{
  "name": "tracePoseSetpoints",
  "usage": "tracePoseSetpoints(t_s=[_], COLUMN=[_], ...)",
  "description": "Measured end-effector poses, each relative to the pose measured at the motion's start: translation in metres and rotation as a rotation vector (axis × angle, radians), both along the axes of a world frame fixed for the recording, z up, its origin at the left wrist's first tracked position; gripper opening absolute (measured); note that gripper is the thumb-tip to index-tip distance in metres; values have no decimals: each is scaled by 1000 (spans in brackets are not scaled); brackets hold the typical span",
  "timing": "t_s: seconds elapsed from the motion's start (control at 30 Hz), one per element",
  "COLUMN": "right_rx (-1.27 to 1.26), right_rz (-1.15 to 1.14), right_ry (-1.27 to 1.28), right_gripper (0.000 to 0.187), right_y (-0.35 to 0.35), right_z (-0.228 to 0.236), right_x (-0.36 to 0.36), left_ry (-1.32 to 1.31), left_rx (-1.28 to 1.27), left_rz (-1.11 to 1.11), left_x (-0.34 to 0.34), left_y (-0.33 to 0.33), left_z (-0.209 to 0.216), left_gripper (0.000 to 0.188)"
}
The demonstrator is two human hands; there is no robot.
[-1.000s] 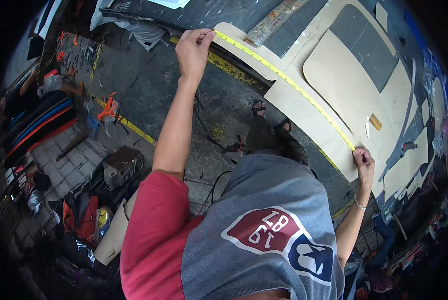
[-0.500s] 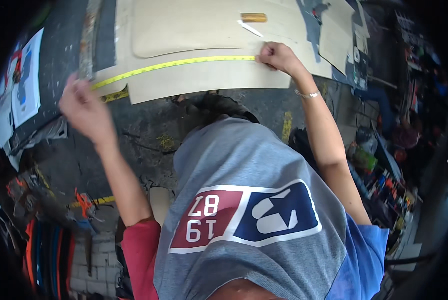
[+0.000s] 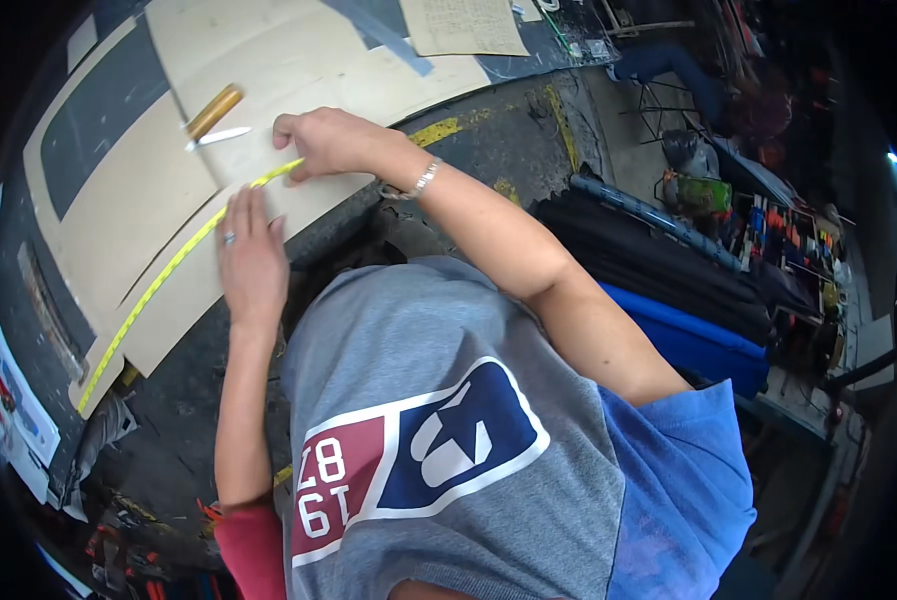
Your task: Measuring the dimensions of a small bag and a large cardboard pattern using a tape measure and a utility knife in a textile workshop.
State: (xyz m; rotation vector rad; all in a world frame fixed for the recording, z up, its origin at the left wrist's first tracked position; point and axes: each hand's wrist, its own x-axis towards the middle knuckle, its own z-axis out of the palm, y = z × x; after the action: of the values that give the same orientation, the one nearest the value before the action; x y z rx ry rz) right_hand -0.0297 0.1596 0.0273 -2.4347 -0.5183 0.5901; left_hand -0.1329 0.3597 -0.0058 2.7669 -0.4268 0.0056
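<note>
A yellow measuring tape [image 3: 159, 285] runs along the near strip of a beige card sheet [image 3: 184, 325] on the table. My left hand [image 3: 254, 265] lies flat, fingers stretched out, with its fingertips on the tape near its right end. At that end the tape runs into my right hand [image 3: 339, 142], between the curved fingers and the thumb; the exact grip is partly hidden. Just beyond my hands lie a brown wooden piece [image 3: 216, 110], like a handle, and a slim white pointed marker [image 3: 224, 137].
More beige sheets [image 3: 269, 50] cover the dark table. A long worn metal bar [image 3: 51, 310] lies at the left, near printed sheets [image 3: 24, 395]. Dark and blue rolls of material [image 3: 669, 270] stand to the right. Another person sits at the far right.
My view has turned to the right. My left hand has come from the tape's far left end to rest near my right hand. The tape still lies along the card's strip.
</note>
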Motion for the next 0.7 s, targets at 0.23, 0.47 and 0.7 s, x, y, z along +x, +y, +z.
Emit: tracePoseSetpoints(t_s=[0.23,0.47,0.7], right_rx=[260,176,-67], right_rz=[-66,-115,-203], right_ry=[216,435,509], right_gripper=[36,17,19], right_y=[-263,-508,-634], right_z=[33,42,-27], right_x=[3,68,157], left_ry=[158,238,377], left_rx=[4,58,200], left_rz=[187,286,285], left_x=[7,20,28], left_y=[-41,-61,-44], left_z=[10,18,10], left_gripper=[44,45,46])
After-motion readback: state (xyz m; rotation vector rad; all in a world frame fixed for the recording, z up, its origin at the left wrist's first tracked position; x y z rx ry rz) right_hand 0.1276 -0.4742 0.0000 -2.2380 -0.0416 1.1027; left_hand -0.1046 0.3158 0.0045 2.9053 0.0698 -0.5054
